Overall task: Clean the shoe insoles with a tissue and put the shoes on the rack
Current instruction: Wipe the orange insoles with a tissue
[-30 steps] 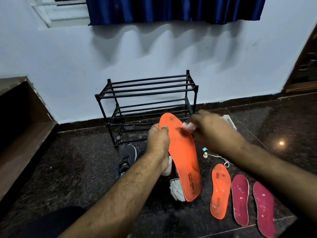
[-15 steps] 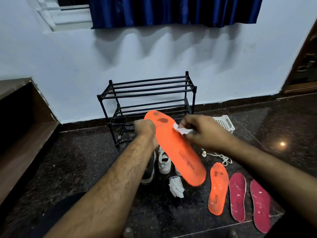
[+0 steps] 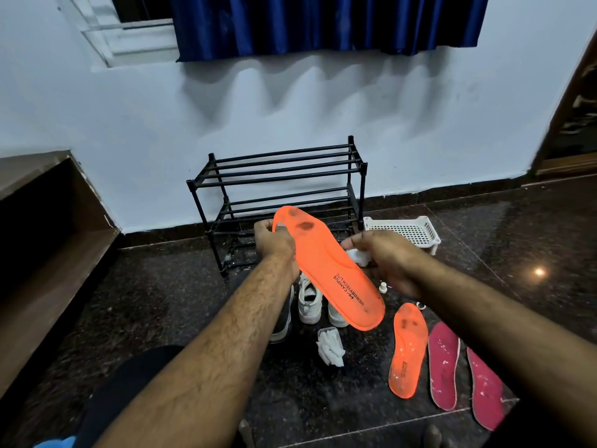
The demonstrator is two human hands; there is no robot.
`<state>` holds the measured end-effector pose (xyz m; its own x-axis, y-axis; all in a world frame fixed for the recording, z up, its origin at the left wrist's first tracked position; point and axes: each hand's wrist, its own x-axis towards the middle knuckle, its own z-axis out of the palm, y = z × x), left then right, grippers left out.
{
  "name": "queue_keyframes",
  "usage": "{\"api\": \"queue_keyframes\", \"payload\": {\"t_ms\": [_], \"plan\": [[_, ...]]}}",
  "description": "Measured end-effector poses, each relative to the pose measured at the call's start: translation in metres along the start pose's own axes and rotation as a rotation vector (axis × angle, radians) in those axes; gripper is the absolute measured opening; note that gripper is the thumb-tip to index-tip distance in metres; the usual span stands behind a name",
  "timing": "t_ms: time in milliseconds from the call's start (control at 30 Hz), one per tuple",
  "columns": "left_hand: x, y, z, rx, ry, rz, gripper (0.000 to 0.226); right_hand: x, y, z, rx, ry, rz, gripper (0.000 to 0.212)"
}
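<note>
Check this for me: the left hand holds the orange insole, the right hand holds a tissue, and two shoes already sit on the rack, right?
Not quite. The head view shows the rack bare of shoes; the shoes stand on the floor before it. The rest holds: the left hand grips the orange insole, the right hand holds the tissue.

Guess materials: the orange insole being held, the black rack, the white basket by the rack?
Held orange insole: looks like moulded foam, matte, with printed lettering and dark smudges near the toe; it bows slightly in the left hand.
Black rack: thin round tubes with corner joints, probably painted metal; plastic joints possible.
White basket: perforated walls, likely moulded plastic.
</note>
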<state>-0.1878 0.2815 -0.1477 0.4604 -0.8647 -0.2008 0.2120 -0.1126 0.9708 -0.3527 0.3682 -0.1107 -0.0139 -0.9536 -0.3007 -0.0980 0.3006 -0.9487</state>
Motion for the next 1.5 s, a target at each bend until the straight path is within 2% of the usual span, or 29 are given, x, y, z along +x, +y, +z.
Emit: {"api": "queue_keyframes", "payload": {"t_ms": [67, 133, 233, 333, 467, 600, 667, 833, 1000, 1167, 1400, 1500], "plan": [[0.0, -0.002, 0.002, -0.045, -0.002, -0.004, 0.002, -0.003, 0.003, 0.001, 0.088, -0.099, 0.067, 0.035], [-0.001, -0.007, 0.005, -0.083, -0.016, -0.007, 0.002, -0.007, 0.006, 0.003, 0.039, -0.158, 0.065, 0.041], [-0.001, -0.018, 0.012, -0.089, -0.07, -0.011, 0.01, -0.003, 0.019, 0.008, -0.064, -0.055, -0.014, 0.032], [0.0, -0.033, 0.021, -0.035, -0.116, -0.002, 0.013, 0.009, 0.041, 0.006, -0.108, 0.097, 0.028, 0.021], [0.002, -0.06, 0.026, 0.011, -0.145, 0.012, 0.021, 0.025, 0.071, -0.001, -0.303, 0.19, 0.03, 0.027], [0.018, -0.115, 0.028, 0.109, -0.132, 0.009, 0.008, 0.035, 0.104, -0.001, -0.609, 0.216, 0.075, 0.036], [0.024, -0.147, 0.026, 0.139, -0.146, -0.043, 0.006, 0.038, 0.126, 0.002, -0.667, 0.219, 0.114, 0.041], [0.026, -0.252, 0.023, 0.184, -0.214, -0.231, 0.011, 0.047, 0.201, 0.015, -0.812, 0.187, 0.271, 0.034], [-0.01, -0.284, 0.029, 0.251, -0.203, -0.3, 0.019, 0.043, 0.272, 0.028, -0.772, 0.224, 0.467, 0.034], [-0.013, -0.321, 0.027, 0.382, -0.218, -0.33, 0.018, 0.052, 0.318, 0.021, -0.701, 0.282, 0.553, 0.036], [-0.025, -0.363, 0.046, 0.354, -0.352, -0.462, 0.029, 0.08, 0.352, 0.005, -0.558, 0.388, 0.668, 0.034], [-0.024, -0.383, 0.056, 0.387, -0.367, -0.431, 0.034, 0.108, 0.354, -0.004, -0.533, 0.444, 0.638, 0.037]]}}
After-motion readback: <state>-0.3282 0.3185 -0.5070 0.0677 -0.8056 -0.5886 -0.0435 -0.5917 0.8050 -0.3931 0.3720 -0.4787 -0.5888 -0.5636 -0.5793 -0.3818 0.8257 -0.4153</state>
